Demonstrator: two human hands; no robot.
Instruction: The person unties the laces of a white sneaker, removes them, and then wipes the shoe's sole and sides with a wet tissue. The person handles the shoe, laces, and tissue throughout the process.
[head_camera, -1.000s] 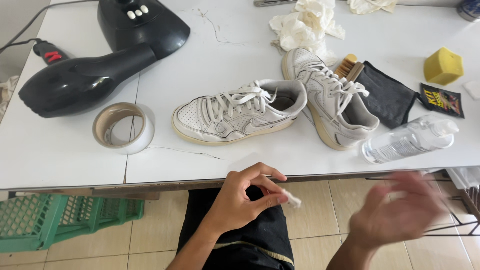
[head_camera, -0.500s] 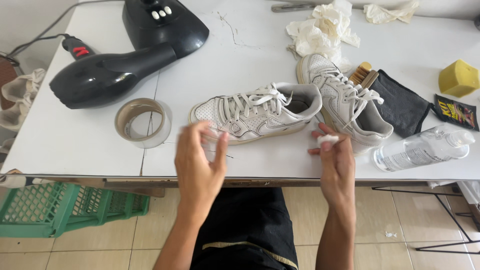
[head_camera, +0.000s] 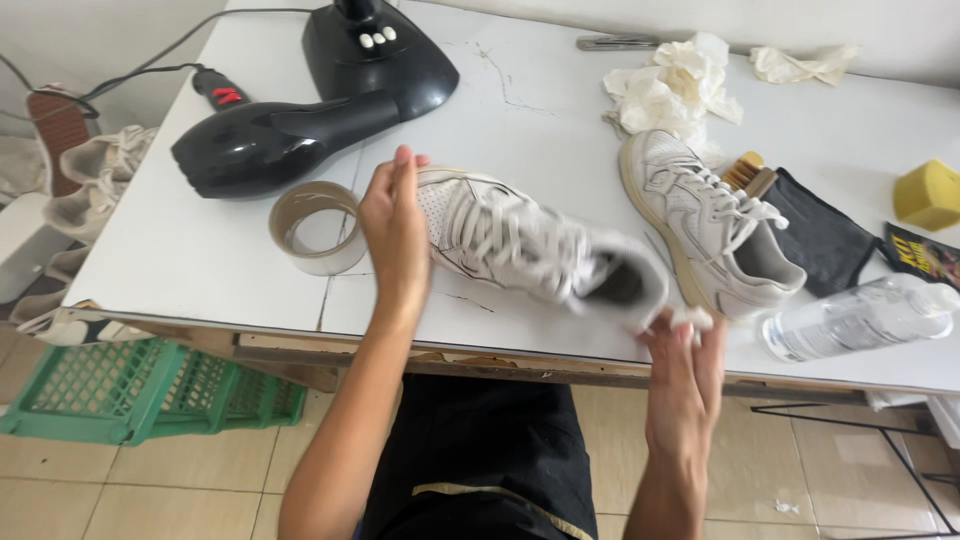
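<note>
Sneaker (head_camera: 520, 245), white, sits tilted over the surface's (head_camera: 200, 270) near edge: left hand (head_camera: 395, 235) clasps its toe, right hand (head_camera: 680, 355) pinches a small white wad at its heel, seemingly steadying it for wiping. Its mate (head_camera: 705, 220) lies alongside.

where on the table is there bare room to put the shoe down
Left hand and right hand hold a shoe over the table. Bare patches: the front left corner, left of the tape roll; the middle, between dryer and tissues. The right side is crowded: second shoe, black cloth, bottle, sponge.
</note>
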